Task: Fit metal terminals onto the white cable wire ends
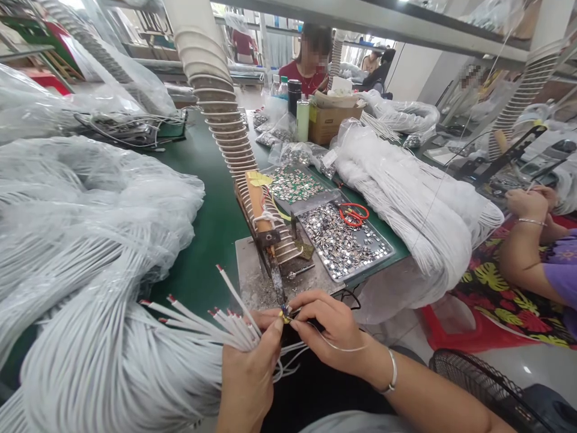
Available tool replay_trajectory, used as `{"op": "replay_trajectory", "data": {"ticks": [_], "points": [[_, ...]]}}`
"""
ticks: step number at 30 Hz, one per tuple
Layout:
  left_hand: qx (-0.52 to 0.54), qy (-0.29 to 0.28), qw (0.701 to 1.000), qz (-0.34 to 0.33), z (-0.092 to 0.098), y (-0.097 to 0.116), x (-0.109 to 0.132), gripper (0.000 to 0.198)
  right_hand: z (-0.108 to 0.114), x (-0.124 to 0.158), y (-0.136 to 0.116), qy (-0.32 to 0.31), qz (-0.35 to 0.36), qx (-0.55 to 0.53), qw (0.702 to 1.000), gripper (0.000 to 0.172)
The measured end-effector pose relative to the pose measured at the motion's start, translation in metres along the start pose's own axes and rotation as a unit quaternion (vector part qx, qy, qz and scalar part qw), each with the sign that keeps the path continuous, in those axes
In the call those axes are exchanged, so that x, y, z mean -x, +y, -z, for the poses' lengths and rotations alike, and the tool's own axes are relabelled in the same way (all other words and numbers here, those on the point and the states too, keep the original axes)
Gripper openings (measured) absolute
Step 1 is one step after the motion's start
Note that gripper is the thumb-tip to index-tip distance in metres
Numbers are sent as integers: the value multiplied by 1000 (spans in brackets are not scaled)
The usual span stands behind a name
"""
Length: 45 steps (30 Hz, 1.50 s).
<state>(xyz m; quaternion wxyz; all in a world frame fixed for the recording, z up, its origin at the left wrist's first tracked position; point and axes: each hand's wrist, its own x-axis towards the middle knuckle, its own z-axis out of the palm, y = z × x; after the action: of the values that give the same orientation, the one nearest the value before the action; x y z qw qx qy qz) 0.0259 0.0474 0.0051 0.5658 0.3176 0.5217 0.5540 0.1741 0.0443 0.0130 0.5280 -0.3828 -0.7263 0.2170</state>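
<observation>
1. On the green worktop point(210, 180), small silver metal parts point(338, 237) are held in a shallow clear plastic tray point(382, 245).
2. Behind, green-and-silver pieces point(295, 183) are spread in a second clear tray point(318, 202).
3. Near the front edge, white red-tipped cables point(238, 331) are clasped in the grip of the left hand point(250, 370); thin silvery wire point(345, 350) is pinched by the right hand point(331, 331).

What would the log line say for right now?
left hand: holds white cables; right hand: pinches thin wire; soldering iron: tip near both hands; tray: small metal parts
</observation>
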Motion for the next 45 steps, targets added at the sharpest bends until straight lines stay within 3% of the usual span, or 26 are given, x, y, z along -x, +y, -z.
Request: {"op": "replay_trajectory", "data": {"ticks": [9,18,22,26,28,30,32,34,36,40,45], "points": [[13,1,1000,-3,-1,3,0,19,0,-1,-1,0,3,-4,1000,8],[-67,-1,998,-9,12,-17,3,17,-2,14,7,-35,-39,-17,998,9],[-118,-34,992,-7,26,-26,7,20,-2,18,5,-35,-65,-39,996,9],[-166,-105,980,11,41,-27,12,26,-4,24,2,-61,-110,-37,991,10],[-167,-108,980,23,48,-26,16,32,-4,30,3,-64,-111,-19,992,12],[-150,-73,986,23,57,-27,20,41,1,40,8,-96,-109,31,989,14],[-118,-56,991,21,66,-29,26,47,9,52,15,-167,-111,122,972,16],[-91,-78,992,32,75,-32,31,45,18,62,22,-232,-122,216,941,20],[-98,-116,988,36,80,-33,34,41,25,66,23,-261,-140,242,924,21],[-189,-154,969,30,77,-28,37,37,18,54,2,-258,-113,102,954,26],[-220,-226,947,54,68,-15,33,37,-18,30,-21,-203,-50,-76,975,19]]}}
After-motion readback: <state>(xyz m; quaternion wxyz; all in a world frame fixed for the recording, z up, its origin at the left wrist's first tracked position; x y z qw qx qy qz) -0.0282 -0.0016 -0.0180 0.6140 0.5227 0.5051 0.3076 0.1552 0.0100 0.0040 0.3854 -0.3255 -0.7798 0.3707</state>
